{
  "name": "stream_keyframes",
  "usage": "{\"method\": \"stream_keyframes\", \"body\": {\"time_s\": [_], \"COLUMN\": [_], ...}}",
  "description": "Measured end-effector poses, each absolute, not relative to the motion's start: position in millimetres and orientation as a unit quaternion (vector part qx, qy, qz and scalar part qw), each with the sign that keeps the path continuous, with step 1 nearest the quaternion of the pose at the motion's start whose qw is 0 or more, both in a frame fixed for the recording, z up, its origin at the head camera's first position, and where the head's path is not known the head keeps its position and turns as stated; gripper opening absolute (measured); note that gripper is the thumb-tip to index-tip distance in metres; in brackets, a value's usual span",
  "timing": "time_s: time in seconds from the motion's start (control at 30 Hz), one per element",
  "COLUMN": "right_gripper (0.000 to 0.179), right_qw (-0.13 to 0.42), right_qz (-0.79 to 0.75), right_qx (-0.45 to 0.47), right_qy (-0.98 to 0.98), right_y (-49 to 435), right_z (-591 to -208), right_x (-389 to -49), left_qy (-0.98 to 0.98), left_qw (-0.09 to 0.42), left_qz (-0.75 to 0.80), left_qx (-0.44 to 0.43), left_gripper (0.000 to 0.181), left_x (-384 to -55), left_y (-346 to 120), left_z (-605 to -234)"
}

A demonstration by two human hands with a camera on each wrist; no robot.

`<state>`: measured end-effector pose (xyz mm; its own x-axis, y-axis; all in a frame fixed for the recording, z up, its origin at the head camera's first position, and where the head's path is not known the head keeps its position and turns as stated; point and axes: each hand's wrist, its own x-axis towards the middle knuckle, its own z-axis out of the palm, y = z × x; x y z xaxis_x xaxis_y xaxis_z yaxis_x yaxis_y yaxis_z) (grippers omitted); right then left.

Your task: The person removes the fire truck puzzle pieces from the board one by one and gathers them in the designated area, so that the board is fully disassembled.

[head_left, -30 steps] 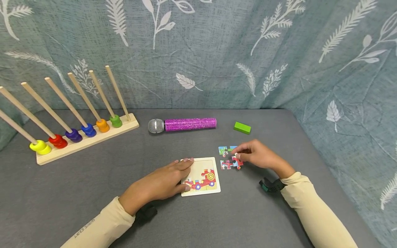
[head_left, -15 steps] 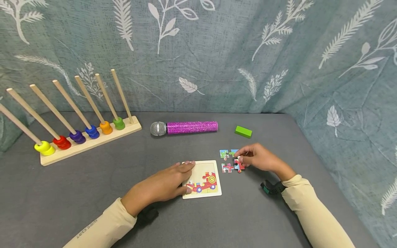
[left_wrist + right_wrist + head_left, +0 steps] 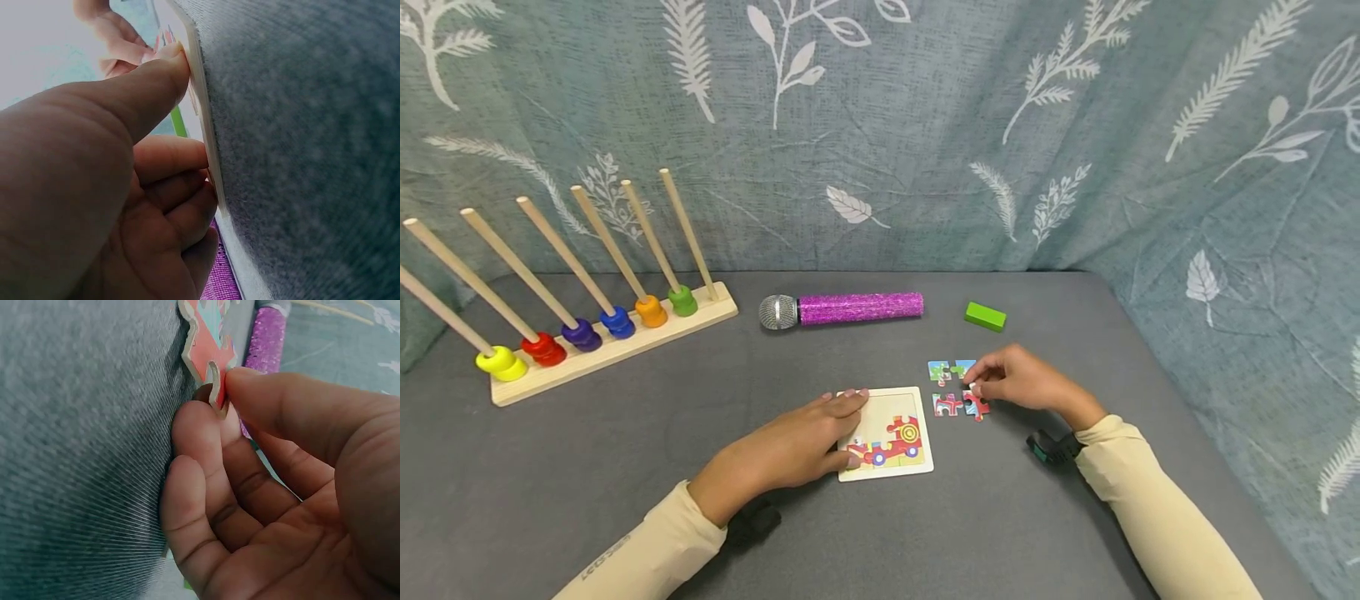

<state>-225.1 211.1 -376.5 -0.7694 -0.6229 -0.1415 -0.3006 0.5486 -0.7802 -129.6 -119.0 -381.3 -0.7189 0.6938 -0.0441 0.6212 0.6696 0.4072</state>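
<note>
My left hand (image 3: pixel 801 437) rests on the left side of a square wooden puzzle board (image 3: pixel 889 473), its thumb near the front edge. Joined pieces forming part of a red vehicle with a yellow round and blue wheels lie in the board. To the right, my right hand (image 3: pixel 1030 379) pinches a red puzzle piece (image 3: pixel 206 347) between thumb and fingers, low over the table. Beside that piece lies another red puzzle piece (image 3: pixel 947 405). Behind them are a blue-green puzzle piece (image 3: pixel 938 371) and a second one (image 3: pixel 964 367), partly behind the right fingertips.
A purple glittery microphone (image 3: pixel 859 308) lies behind the board. A green block (image 3: pixel 985 316) sits at the back right. On the left stands a wooden peg stand (image 3: pixel 613 343) with coloured rings at the pegs' bases. A patterned curtain (image 3: pixel 895 133) hangs behind the grey table (image 3: pixel 910 542).
The pinched red piece has come slightly toward me, more in line with the red piece on its left. My left hand stays on the board. The head view has shifted a little.
</note>
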Motion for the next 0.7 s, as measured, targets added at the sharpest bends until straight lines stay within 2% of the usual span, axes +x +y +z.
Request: {"method": "stream_keyframes", "body": {"time_s": [0.13, 0.4, 0.7], "right_gripper": [0.015, 0.013, 0.017], "right_qw": [0.193, 0.127, 0.174], "right_qz": [-0.371, -0.338, -0.373], "right_qx": [-0.279, -0.282, -0.295], "right_qy": [0.864, 0.889, 0.862], "right_y": [209, 204, 186], "right_z": [-375, -369, -363], "right_x": [-226, -226, -216], "left_qy": [0.907, 0.906, 0.906], "left_qw": [0.092, 0.097, 0.100], "left_qz": [0.184, 0.190, 0.187], "left_qx": [0.367, 0.365, 0.366], "left_gripper": [0.063, 0.064, 0.065], "left_x": [-129, -130, -130], "left_y": [-120, -121, -120], "left_z": [-381, -380, -379]}}
